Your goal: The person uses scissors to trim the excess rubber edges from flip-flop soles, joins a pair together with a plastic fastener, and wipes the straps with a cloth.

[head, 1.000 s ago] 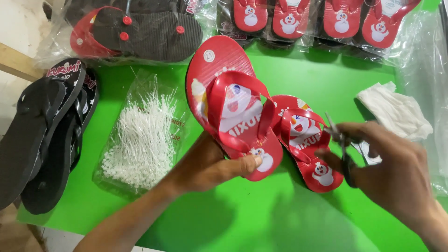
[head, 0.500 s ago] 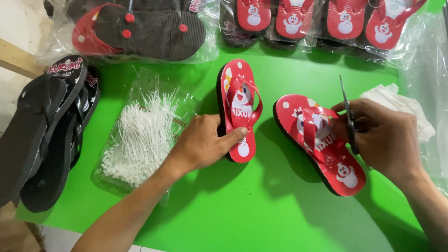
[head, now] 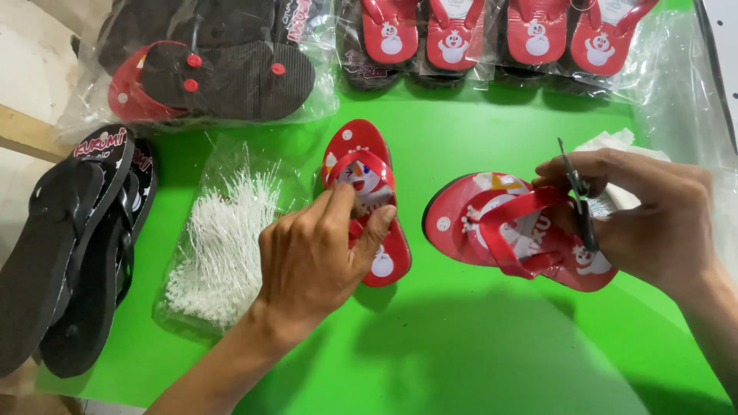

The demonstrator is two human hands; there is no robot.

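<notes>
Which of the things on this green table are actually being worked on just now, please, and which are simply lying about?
In hand:
- left hand resting on one red flip-flop
- right hand holding a thin metal tool on the other red flip-flop

Lying about:
- bag of white plastic ties
- black flip-flops at the left edge
- bagged flip-flops along the far side

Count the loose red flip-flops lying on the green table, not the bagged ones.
2: one red flip-flop under the left hand, another at the right hand, which holds a small tool.
</notes>
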